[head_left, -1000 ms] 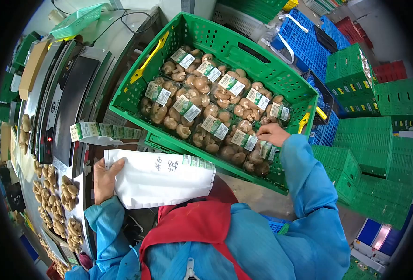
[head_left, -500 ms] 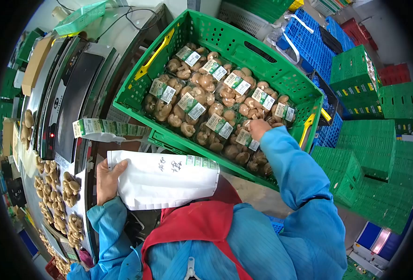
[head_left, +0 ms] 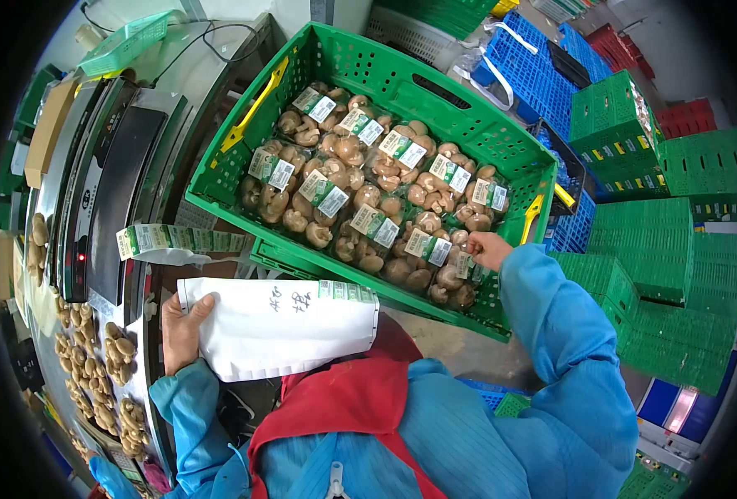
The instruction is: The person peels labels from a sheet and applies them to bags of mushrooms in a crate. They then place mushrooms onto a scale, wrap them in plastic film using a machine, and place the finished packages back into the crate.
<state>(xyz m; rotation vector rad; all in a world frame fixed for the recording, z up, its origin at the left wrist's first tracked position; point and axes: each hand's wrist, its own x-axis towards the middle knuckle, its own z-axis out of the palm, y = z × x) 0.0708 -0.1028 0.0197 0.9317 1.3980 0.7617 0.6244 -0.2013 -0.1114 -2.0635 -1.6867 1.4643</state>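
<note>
We log surroundings. Left side: pale green basket (head_left: 126, 43) on table (head_left: 187, 60), near black cable (head_left: 209, 40); cardboard box (head_left: 51, 137) beside black-topped machine (head_left: 130, 179), red light (head_left: 81, 258) lit. Right side: white straps (head_left: 518, 38) over blue crates (head_left: 533, 75); green crate stacks (head_left: 641, 249); red crates (head_left: 686, 118) behind, partly hidden.

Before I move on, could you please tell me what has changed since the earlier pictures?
The right hand moved left over the neighbouring packs, then back right to the label on the corner pack in the green crate. The left hand still grips the white sheet; the packs look unmoved in the crate.
</note>
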